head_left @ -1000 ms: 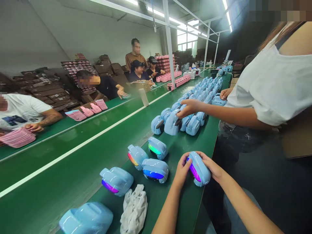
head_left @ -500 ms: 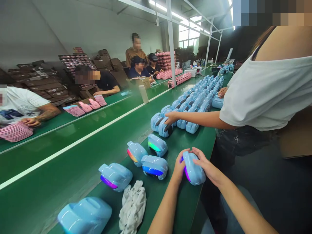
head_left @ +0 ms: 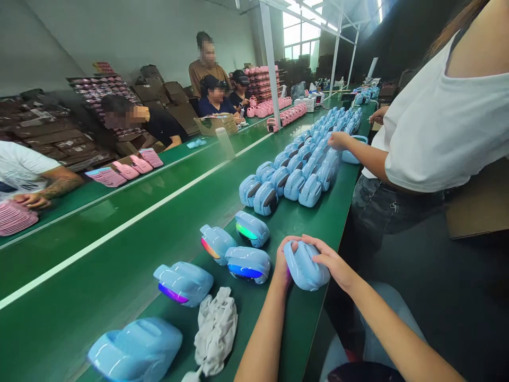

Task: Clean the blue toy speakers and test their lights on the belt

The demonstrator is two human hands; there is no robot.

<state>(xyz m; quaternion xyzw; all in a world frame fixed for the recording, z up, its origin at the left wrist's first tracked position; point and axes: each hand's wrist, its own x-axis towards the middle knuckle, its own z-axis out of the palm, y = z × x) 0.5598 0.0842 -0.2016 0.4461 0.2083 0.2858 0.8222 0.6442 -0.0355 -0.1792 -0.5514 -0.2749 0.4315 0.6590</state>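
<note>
A light-blue rounded portable speaker with a carry handle is held between both hands above the near edge of the green table. My left hand wraps its left side, and purple light glows by the palm. My right hand grips the right side, with fingers over the top. Just left stand lit speakers: one with a blue strip, one with green, one with orange-red and one with purple. Another blue speaker sits at the lower left, beside a crumpled whitish cloth.
Rows of blue speakers fill the table ahead. A co-worker in a white top stands at the right, one arm over the rows. Across the green conveyor, other people sit among pink parts. A white post rises beyond.
The held speaker has turned, so its purple strip now faces mostly away from view. The co-worker's arm has drawn back from the nearest speakers toward farther ones. The view has shifted slightly.
</note>
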